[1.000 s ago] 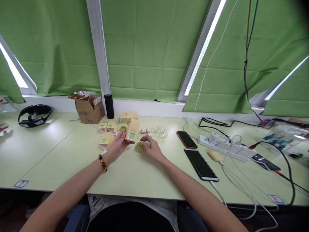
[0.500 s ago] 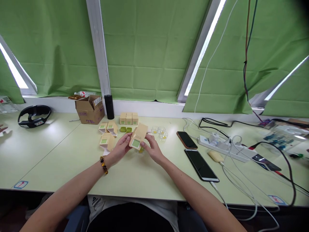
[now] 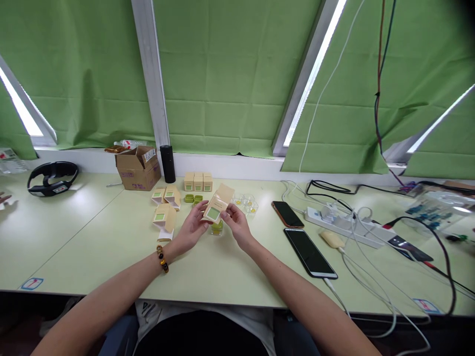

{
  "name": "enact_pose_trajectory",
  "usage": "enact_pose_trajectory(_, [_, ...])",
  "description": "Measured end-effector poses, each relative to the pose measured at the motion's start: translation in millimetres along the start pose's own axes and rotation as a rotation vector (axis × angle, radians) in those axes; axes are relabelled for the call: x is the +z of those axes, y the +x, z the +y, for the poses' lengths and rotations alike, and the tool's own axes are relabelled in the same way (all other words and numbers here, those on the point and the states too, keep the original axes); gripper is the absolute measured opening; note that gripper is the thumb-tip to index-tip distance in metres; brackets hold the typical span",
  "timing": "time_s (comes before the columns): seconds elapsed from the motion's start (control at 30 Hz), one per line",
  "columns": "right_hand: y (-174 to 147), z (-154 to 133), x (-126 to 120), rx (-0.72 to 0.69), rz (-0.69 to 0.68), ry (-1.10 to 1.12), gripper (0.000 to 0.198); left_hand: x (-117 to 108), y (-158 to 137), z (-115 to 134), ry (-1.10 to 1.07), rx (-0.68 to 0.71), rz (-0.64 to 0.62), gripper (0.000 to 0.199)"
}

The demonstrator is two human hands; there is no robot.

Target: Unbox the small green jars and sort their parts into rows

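Between both hands, just above the table, is a small kraft-paper box (image 3: 218, 201) with a square window, its upper flap raised. My left hand (image 3: 193, 227) grips its left edge, and my right hand (image 3: 237, 223) has fingers on its right edge. Below the box a clear cup with green content (image 3: 217, 229) stands on the table. Left of the hands lie several partly folded kraft boxes (image 3: 164, 217). Behind are closed kraft boxes (image 3: 198, 182) in a row and small green containers (image 3: 193, 199). Clear cups with yellow bits (image 3: 245, 202) stand to the right.
A cardboard carton (image 3: 138, 169) and a black cylinder (image 3: 167, 164) stand at the back, with a headset (image 3: 53, 178) farther left. Two phones (image 3: 309, 253), a power strip (image 3: 345, 227) and loose cables occupy the right side. Another person's hand (image 3: 4, 198) shows at the left edge.
The held box has shifted slightly right and tilted, its flap now raised higher. My left hand's grip has loosened a little and its thumb has dropped. More of the cup beneath shows.
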State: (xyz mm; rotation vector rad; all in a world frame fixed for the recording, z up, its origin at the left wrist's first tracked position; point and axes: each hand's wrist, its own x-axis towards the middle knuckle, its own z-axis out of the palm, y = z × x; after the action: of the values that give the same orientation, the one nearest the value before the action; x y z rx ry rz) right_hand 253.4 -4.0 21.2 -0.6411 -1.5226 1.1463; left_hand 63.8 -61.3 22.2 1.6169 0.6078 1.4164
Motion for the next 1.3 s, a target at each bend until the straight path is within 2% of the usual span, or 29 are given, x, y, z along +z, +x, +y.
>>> enact_pose_trajectory(0.23, [-0.8, 3.6, 1.1, -0.015, 0.016, -0.112, 0.046, 3.2, 0.4, 0.6, 0.045, 0.020, 0.041, 0.051])
enact_pose_trajectory(0.53, [-1.4, -0.4, 4.1, -0.026, 0.023, -0.142, 0.047, 5.6, 1.4, 6.1, 0.011, -0.044, 0.088, 0.052])
enact_pose_trajectory(1.03, [-2.1, 2.7, 4.0, -0.030, 0.027, -0.166, 0.042, 3.2, 2.7, 9.0, 0.052, -0.073, 0.070, 0.051])
enact_pose_trajectory(1.3, [-2.5, 0.7, 5.7, -0.006, 0.042, -0.166, 0.046, 2.5, 3.8, 6.5, 0.015, -0.056, 0.075, 0.047])
